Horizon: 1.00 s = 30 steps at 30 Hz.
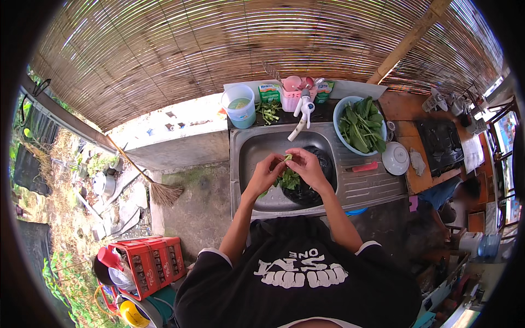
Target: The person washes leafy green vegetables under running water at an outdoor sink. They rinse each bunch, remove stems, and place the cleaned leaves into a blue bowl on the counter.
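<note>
Over the stainless steel sink [256,153], my left hand [268,170] and my right hand [305,166] meet, both gripping the stem end of a leafy green vegetable [290,179]. Its leaves hang below the fingers. A black plastic bag [305,197] lies in the right part of the basin, partly hidden by my right hand and the leaves. To the right of the basin stands a light blue bowl [361,125] heaped with leafy greens. Cut stems [268,111] lie in a pile behind the sink. A red-handled knife [365,167] rests on the ridged drainboard.
A white faucet [304,110] reaches over the basin. Behind it stand a pink utensil basket [290,100] and a bucket [239,107]. A white lidded dish [395,158] and a black stove [439,143] are at the right. Another person [443,201] is at the far right.
</note>
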Motion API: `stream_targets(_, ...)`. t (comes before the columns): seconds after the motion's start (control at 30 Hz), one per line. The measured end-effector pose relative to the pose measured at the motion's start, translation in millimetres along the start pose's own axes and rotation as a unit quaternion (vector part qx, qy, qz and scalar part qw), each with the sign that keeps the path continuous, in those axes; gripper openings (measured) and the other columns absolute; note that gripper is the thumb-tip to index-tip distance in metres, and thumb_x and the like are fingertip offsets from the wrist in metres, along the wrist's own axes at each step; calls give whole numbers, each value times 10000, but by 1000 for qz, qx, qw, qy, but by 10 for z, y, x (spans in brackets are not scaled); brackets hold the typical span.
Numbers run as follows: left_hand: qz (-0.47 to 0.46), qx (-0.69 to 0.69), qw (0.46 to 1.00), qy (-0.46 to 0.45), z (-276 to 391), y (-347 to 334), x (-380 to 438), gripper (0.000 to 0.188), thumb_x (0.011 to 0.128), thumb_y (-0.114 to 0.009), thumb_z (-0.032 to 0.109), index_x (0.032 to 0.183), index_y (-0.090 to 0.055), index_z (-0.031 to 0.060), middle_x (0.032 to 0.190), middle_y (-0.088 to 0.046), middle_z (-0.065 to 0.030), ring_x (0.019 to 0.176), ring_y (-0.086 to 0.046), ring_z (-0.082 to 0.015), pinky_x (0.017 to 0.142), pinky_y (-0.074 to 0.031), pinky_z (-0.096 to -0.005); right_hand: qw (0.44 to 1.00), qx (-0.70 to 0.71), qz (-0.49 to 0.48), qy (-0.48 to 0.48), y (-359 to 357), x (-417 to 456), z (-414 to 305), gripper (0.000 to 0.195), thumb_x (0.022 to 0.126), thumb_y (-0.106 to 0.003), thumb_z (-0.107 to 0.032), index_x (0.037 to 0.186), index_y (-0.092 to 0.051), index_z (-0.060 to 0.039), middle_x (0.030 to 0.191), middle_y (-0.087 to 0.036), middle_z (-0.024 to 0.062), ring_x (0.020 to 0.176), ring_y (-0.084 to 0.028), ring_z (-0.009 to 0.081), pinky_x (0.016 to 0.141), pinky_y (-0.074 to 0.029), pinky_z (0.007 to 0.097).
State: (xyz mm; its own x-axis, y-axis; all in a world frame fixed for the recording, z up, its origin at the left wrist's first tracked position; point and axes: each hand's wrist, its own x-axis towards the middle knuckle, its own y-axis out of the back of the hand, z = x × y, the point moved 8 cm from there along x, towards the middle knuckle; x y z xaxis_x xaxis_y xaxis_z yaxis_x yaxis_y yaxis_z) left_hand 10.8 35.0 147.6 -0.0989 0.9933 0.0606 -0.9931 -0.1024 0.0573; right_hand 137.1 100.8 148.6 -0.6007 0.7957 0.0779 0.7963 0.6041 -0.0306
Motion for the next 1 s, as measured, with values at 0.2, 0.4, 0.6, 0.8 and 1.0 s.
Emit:
stream_targets(0.2, 32, 30, 999, -24, 28, -17, -1, 199, 950, -635, 126, 1099, -602, -3, 748, -592, -38, 650, -509, -91, 594, -433, -262, 998, -61, 2, -8, 49, 2, 100, 260, 886, -669, -49, 1140, -646, 3, 959, -674, 48, 840, -625, 73, 726, -508, 242)
stream_targets(0.4, 53, 144, 988, -13, 168, 34, -25, 188, 917, -671, 131, 1063, -652, 14, 631, -508, -18, 589, -419, -76, 527, -355, -279, 986, -154, 30, 49, -2, -68, -120, 272, 853, -666, -32, 1122, -681, 1, 917, -677, 100, 766, -640, 141, 686, -510, 278)
stream_targets(0.6, 55, 174, 983, -25, 231, 17, -44, 204, 910, -669, 105, 1095, -665, 18, 607, -490, -54, 558, -398, -92, 509, -346, -295, 968, -230, 40, 90, -13, -101, -250, 274, 837, -660, 0, 1109, -696, -5, 869, -654, 115, 734, -645, 178, 665, -512, 275)
stream_targets(0.8, 53, 176, 983, -28, 239, 16, -46, 196, 908, -669, 104, 1081, -660, 13, 608, -506, -69, 543, -404, -108, 507, -355, -305, 959, -267, 37, 91, -15, -103, -310, 266, 830, -660, -2, 1091, -705, -13, 844, -634, 138, 713, -635, 247, 638, -497, 318)
stream_targets(1.0, 32, 191, 981, -20, 323, 27, -45, 165, 910, -661, 111, 1035, -650, 4, 611, -529, -97, 536, -427, -116, 512, -369, -313, 953, -286, 34, 96, -25, -108, -386, 246, 827, -655, -17, 1066, -714, -25, 828, -611, 161, 735, -624, 327, 655, -489, 373)
